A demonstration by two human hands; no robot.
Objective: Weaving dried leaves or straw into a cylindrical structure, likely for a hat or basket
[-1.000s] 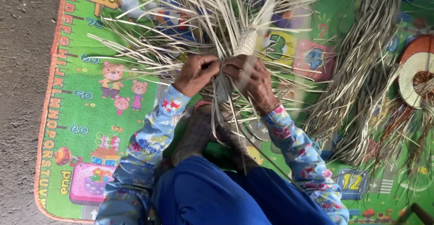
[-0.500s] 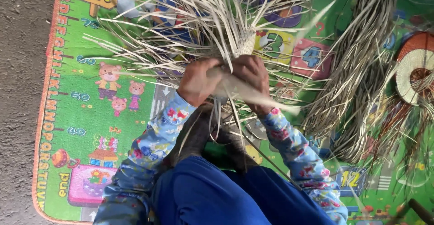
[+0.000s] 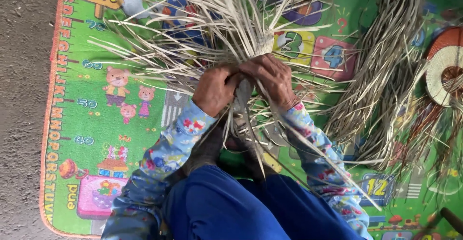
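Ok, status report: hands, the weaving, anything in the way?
Left hand and right hand both shut on pale strips. Woven piece just above them, loose ends fanned out. Spare bundle lies right, clear.

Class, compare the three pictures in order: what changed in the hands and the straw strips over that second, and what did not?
A long pale strip swung from upper right down to lower right, now trailing past the right sleeve. Both hands, left hand and right hand, kept pinching the woven straw piece at its base. The play mat, loose straw bundle and round woven disc stayed put.
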